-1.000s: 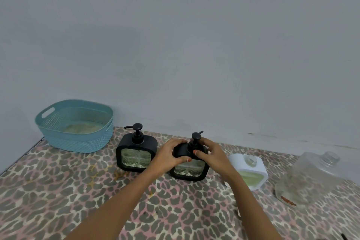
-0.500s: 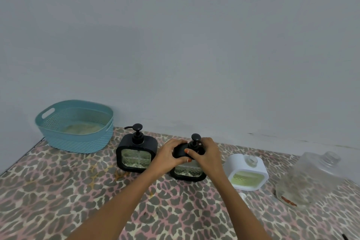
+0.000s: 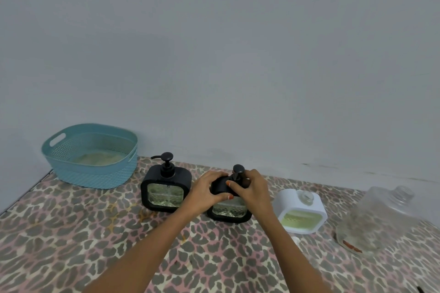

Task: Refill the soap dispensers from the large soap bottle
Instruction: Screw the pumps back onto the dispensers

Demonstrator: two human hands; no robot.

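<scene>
left hand [image 3: 205,192]: centre of the frame, reaching in from the lower edge. Fingers and thumb are curled round the left shoulder of the middle black dispenser [image 3: 229,210], grasping it. Orange-painted nails show.
right hand [image 3: 252,188]: just right of the left hand. Its fingers are wrapped round the base of the pump [image 3: 238,169] on the same dispenser, grasping it.
middle black dispenser: stands upright on the counter [image 3: 71,233] at centre frame. Its top is mostly covered by both hands. Below them shows the patterned clear window with pale liquid behind it.
pump: only the round black knob and a short piece of stem rise above the fingers. Whether it is screwed tight cannot be told.
left black dispenser [image 3: 166,189]: just left of the held one and apart from it, upright, pump on, spout pointing to the left of the frame.
white dispenser [image 3: 300,212]: right of the hands, near but not touching. A clear neck shows on top and yellow-green liquid in its window.
large soap bottle [image 3: 378,219]: far right of the frame, clear plastic, tilted with its neck toward the upper right, and a red mark near its lower left.
white cap [image 3: 296,239]: a small pale piece on the counter just below the white dispenser.
basket [image 3: 91,157]: teal, at the left of the frame against the wall [image 3: 214,54], with something pale inside.
counter: covered in a leopard-print sheet of grey, pink and cream.
</scene>
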